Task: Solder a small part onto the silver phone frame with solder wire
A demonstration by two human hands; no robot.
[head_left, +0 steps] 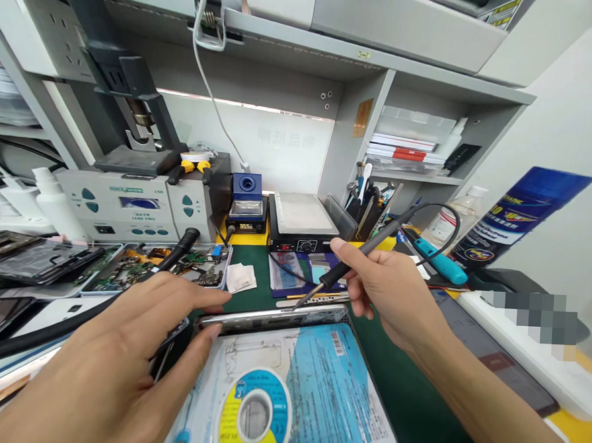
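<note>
My right hand (389,289) grips a black soldering iron (358,254) like a pen. Its tip touches the far edge of a silvery phone frame (276,316) lying on the green mat. My left hand (136,335) rests at the frame's left end, thumb and forefinger pressed against it. A black hot-air handle (178,248) with its thick hose runs under that hand. A spool of solder wire (253,414) sits on a blue and white packet (312,381) just in front of the frame.
A soldering station (247,209) showing 355 and a hot plate (303,222) stand at the back. Left are a rework station (135,206), a white bottle (53,202) and trays of circuit parts (184,265). Right: tool holder (371,209), blue spray can (517,216).
</note>
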